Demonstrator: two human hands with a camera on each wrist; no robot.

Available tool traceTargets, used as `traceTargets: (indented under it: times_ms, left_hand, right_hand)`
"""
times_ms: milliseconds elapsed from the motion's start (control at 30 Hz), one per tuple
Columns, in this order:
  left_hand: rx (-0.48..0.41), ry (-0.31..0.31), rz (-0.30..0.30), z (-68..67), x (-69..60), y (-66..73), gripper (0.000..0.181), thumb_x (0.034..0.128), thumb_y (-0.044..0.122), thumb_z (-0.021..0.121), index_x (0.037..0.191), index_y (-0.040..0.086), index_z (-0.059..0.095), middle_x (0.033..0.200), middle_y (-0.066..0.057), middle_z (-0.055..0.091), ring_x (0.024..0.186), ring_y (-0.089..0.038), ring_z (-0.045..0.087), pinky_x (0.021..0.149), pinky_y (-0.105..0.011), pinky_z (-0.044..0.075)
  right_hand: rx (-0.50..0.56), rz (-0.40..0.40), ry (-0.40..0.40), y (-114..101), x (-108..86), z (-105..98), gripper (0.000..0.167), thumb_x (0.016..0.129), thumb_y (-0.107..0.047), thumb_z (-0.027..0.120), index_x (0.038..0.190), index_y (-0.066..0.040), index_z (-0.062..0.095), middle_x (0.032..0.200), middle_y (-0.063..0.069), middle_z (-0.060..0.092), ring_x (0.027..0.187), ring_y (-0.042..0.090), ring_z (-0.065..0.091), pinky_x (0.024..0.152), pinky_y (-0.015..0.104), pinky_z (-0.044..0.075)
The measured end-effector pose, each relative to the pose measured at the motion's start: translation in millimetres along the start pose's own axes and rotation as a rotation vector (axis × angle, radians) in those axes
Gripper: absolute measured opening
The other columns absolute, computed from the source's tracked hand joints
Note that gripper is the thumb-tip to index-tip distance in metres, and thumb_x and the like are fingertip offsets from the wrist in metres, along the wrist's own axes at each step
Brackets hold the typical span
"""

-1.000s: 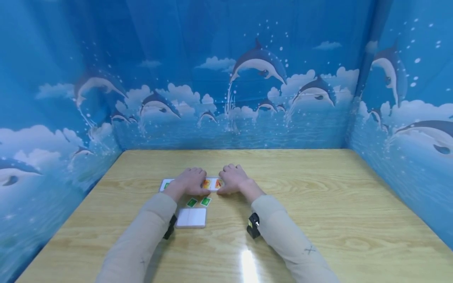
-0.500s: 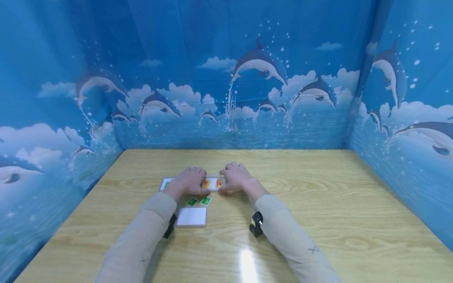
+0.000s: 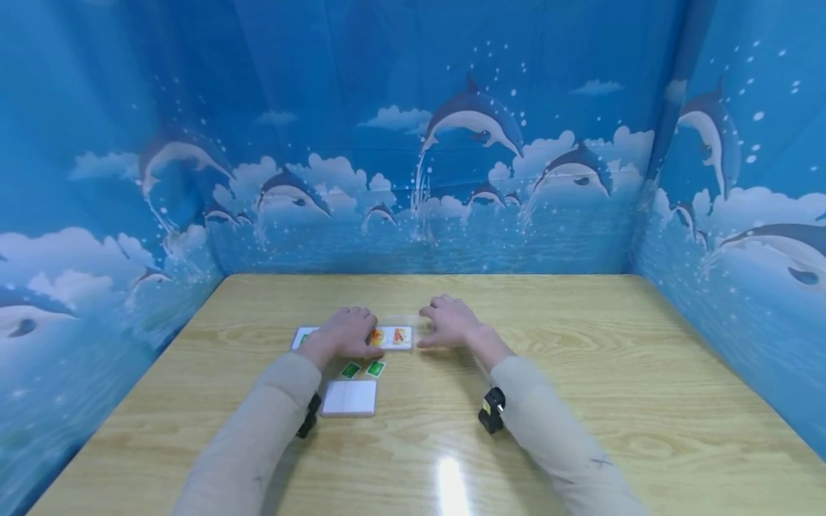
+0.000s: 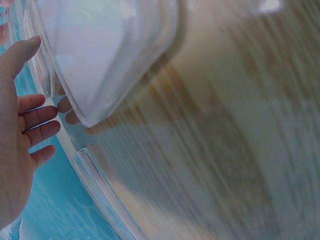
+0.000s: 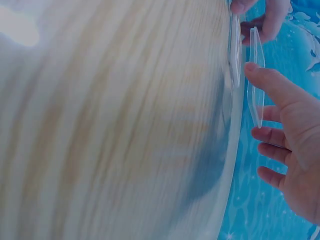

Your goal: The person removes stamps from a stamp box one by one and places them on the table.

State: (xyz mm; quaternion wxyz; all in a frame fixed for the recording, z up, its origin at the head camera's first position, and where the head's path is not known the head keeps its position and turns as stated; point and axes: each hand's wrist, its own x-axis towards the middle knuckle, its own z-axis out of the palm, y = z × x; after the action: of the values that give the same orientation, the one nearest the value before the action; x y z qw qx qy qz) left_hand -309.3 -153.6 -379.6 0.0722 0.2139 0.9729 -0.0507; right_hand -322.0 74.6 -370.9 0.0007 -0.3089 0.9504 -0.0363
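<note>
My left hand [image 3: 348, 333] holds a small flat case [image 3: 400, 338] on the table between its thumb and fingers. Two orange food pictures show in the case, and the palm covers its left part. Slightly right of it, my right hand [image 3: 454, 322] pinches a clear plastic lid [image 5: 255, 95] by its edges, raised off the case. In the right wrist view the thumb lies on the near edge of the lid, the fingers beyond it. Two small green cards [image 3: 350, 370] lie in front of the left hand.
Nearer to me a flat white-topped case [image 3: 349, 398] lies on the wooden table [image 3: 581, 373]. Left of the left hand, part of another case [image 3: 302, 335] with a green piece shows. A blue dolphin-print curtain [image 3: 361, 236] borders the table's back and sides.
My right hand has moved right, taking the clear lid off the case, whose right end is now uncovered. The left hand has stayed in place.
</note>
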Motion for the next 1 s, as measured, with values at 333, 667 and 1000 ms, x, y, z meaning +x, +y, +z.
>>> traceTargets:
  times_ms: [333,667,1000]
  left_hand:
    - [0.035,0.011,0.016,1.9,0.0,1.3,0.066,0.0816,0.065,0.051,0.117,0.009,0.053,0.104,-0.004,0.053,0.102,-0.02,0.049,0.099,-0.04,0.034]
    - [0.056,0.017,0.02,2.2,-1.2,1.3,0.066,0.0832,0.063,0.05,0.118,0.007,0.054,0.105,-0.006,0.053,0.102,-0.021,0.048,0.098,-0.041,0.035]
    - [0.033,0.009,0.012,2.2,-1.7,1.1,0.069,0.0834,0.063,0.051,0.123,0.007,0.052,0.113,-0.007,0.053,0.109,-0.023,0.047,0.101,-0.042,0.033]
  right_hand:
    - [0.021,0.031,-0.01,27.3,-15.3,-3.1,0.071,0.076,-0.051,0.069,0.13,-0.008,0.052,0.12,0.011,0.053,0.109,0.026,0.046,0.092,0.042,0.039]
    - [0.085,0.044,-0.048,50.7,-32.3,-7.7,0.068,0.077,-0.048,0.069,0.13,-0.007,0.052,0.124,0.017,0.051,0.11,0.031,0.046,0.093,0.046,0.04]
    - [0.09,0.033,-0.038,62.2,-47.7,-6.8,0.068,0.075,-0.047,0.072,0.126,-0.006,0.055,0.111,0.013,0.055,0.099,0.027,0.049,0.086,0.043,0.042]
